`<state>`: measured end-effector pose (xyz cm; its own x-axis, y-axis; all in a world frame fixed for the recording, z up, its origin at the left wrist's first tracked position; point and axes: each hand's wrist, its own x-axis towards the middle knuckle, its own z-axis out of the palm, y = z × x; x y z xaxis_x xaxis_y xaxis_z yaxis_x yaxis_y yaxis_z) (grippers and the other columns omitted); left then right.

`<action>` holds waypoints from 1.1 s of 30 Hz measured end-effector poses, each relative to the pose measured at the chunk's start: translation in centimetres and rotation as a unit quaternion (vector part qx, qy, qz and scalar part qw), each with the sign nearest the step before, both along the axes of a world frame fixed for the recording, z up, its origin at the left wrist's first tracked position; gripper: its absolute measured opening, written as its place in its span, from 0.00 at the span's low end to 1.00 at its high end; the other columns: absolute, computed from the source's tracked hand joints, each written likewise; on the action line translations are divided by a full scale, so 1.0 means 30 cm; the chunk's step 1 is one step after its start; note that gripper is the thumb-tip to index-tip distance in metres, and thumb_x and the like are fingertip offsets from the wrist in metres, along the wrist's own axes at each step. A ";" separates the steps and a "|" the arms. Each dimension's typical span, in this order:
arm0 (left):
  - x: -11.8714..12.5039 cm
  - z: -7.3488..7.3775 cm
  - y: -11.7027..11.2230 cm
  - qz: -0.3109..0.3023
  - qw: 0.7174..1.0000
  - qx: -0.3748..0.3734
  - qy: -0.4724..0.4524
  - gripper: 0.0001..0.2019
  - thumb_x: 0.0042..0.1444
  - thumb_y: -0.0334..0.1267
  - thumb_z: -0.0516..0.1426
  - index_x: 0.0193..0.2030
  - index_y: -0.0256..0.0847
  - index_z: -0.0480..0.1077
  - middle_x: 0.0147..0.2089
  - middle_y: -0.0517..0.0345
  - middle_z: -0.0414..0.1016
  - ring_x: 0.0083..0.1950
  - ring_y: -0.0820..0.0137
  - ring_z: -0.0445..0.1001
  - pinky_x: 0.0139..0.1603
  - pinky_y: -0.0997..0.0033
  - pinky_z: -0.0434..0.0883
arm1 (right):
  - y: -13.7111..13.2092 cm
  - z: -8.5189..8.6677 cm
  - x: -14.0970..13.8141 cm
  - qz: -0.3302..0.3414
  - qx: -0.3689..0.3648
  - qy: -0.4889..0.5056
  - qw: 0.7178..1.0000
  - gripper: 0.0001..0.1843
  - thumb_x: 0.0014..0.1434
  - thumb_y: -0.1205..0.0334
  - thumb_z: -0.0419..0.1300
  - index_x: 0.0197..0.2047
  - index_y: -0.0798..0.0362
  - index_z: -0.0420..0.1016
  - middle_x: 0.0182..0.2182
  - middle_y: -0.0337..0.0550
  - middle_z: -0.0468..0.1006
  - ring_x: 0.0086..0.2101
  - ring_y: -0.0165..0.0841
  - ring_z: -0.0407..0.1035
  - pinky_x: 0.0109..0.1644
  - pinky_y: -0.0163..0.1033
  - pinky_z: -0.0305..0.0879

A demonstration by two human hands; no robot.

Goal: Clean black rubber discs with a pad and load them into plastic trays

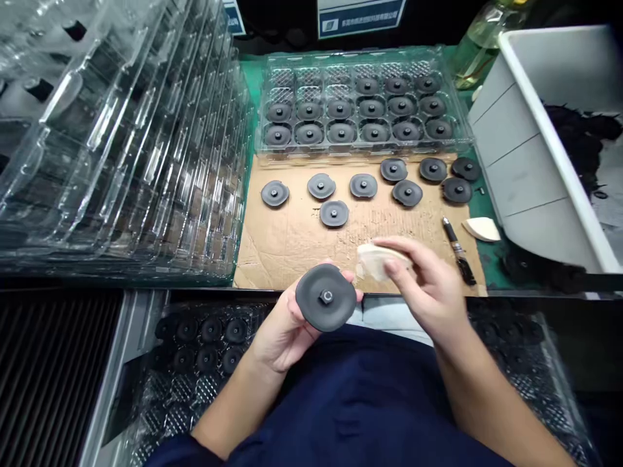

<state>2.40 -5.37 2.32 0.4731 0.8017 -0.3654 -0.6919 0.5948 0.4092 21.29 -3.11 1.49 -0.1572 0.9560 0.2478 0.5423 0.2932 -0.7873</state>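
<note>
Right over the near edge of the green bench, you have a black disc up in your left hand, its face turned towards you and the nut-like centre in plain view! Your left thumb presses one side and your fingertips curl round the other, so that's the disc pinched by its rim, the rest of those fingers tucked behind it where I can't see them. Across to your right hand, and it's a pale pad squeezed between thumb and fingers, poised just beyond the disc's upper right edge, apart from its face. Ahead of you lies the cardboard sheet, with nine loose discs scattered on and beside its far half. A pen lies aslant on the card's right side, and just off the card sits a second pale pad. Further back, what a line-up: the clear tray holds fifteen seated discs, two full rows of six and three more at the back right. To your left rises a tall stack of clear trays, while on your right stands a grey bin with dark pieces inside, a yellowish bottle near its far end
</note>
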 end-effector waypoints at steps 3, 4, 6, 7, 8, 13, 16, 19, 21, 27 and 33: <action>0.027 -0.004 -0.005 -0.005 0.999 -0.001 0.034 0.24 0.42 0.44 0.69 0.47 0.39 0.74 0.43 0.58 0.79 0.46 0.68 0.78 0.50 0.75 0.72 | 0.009 0.137 -0.032 0.119 0.151 -0.004 0.981 0.13 0.67 0.63 0.51 0.50 0.48 0.73 0.36 0.41 0.79 0.32 0.31 0.70 0.35 0.38 0.61; 0.036 -0.007 -0.007 -0.002 0.999 -0.003 0.047 0.22 0.42 0.43 0.69 0.45 0.39 0.75 0.41 0.59 0.79 0.46 0.69 0.77 0.50 0.77 0.72 | 0.014 0.163 -0.036 0.162 0.169 -0.026 0.972 0.15 0.67 0.65 0.48 0.49 0.49 0.74 0.33 0.40 0.79 0.30 0.30 0.68 0.34 0.38 0.59; 0.055 -0.016 -0.008 0.000 0.998 -0.009 0.067 0.19 0.43 0.42 0.69 0.42 0.39 0.75 0.41 0.60 0.79 0.45 0.71 0.77 0.49 0.77 0.72 | 0.022 0.184 -0.035 0.180 0.141 -0.089 0.969 0.17 0.66 0.70 0.46 0.46 0.52 0.76 0.29 0.40 0.77 0.28 0.30 0.66 0.33 0.38 0.54; 0.065 -0.019 -0.008 -0.006 0.997 -0.014 0.075 0.19 0.43 0.41 0.69 0.42 0.39 0.75 0.40 0.60 0.79 0.44 0.70 0.77 0.48 0.76 0.73 | 0.024 0.184 -0.031 0.161 0.120 -0.120 0.972 0.18 0.66 0.71 0.46 0.45 0.53 0.77 0.27 0.40 0.76 0.28 0.30 0.64 0.33 0.39 0.52; 0.076 -0.021 -0.007 -0.018 0.996 -0.021 0.084 0.18 0.44 0.40 0.68 0.42 0.40 0.74 0.39 0.61 0.79 0.44 0.70 0.77 0.47 0.75 0.74 | 0.025 0.181 -0.026 0.140 0.111 -0.142 0.974 0.18 0.66 0.70 0.46 0.43 0.54 0.78 0.26 0.40 0.75 0.28 0.30 0.63 0.33 0.39 0.51; 0.120 -0.012 0.013 -0.054 0.992 -0.027 0.114 0.14 0.45 0.38 0.67 0.40 0.42 0.75 0.39 0.61 0.78 0.50 0.64 0.76 0.49 0.71 0.74 | 0.026 0.158 0.017 0.202 0.172 0.002 0.964 0.20 0.69 0.66 0.43 0.44 0.52 0.78 0.27 0.38 0.76 0.28 0.28 0.64 0.37 0.40 0.52; 0.131 -0.008 0.027 -0.049 0.993 0.003 0.109 0.20 0.38 0.40 0.70 0.40 0.41 0.75 0.39 0.62 0.79 0.44 0.67 0.78 0.48 0.73 0.74 | 0.025 0.155 0.053 0.151 0.100 -0.034 0.983 0.17 0.65 0.72 0.47 0.44 0.53 0.78 0.32 0.39 0.78 0.32 0.29 0.66 0.38 0.40 0.52; 0.140 -0.012 0.029 -0.065 0.990 0.005 0.121 0.25 0.41 0.45 0.69 0.47 0.41 0.74 0.39 0.61 0.79 0.44 0.66 0.78 0.50 0.70 0.73 | 0.019 0.157 0.057 0.136 0.139 -0.057 0.979 0.19 0.67 0.71 0.46 0.45 0.54 0.78 0.26 0.40 0.75 0.28 0.30 0.63 0.36 0.41 0.50; 0.145 -0.018 0.027 -0.061 0.989 0.000 0.138 0.24 0.43 0.43 0.68 0.49 0.42 0.74 0.39 0.62 0.79 0.46 0.65 0.77 0.51 0.68 0.73 | 0.023 0.150 0.054 0.163 0.178 -0.002 0.970 0.20 0.68 0.68 0.44 0.45 0.53 0.78 0.25 0.39 0.75 0.27 0.29 0.63 0.35 0.41 0.51; 0.125 -0.019 0.025 -0.033 0.998 0.011 0.058 0.28 0.40 0.47 0.69 0.51 0.47 0.74 0.52 0.57 0.78 0.46 0.66 0.79 0.50 0.73 0.73 | 0.051 0.001 0.133 0.056 -0.015 0.077 0.995 0.11 0.64 0.67 0.55 0.45 0.49 0.77 0.38 0.38 0.81 0.37 0.30 0.72 0.42 0.38 0.61; 0.122 -0.003 0.031 -0.026 0.999 0.008 0.031 0.24 0.40 0.47 0.68 0.47 0.49 0.76 0.50 0.61 0.80 0.47 0.66 0.79 0.52 0.73 0.73 | 0.015 -0.209 0.133 -0.006 -0.120 0.045 0.992 0.10 0.60 0.63 0.58 0.42 0.48 0.80 0.31 0.40 0.82 0.33 0.35 0.73 0.40 0.41 0.65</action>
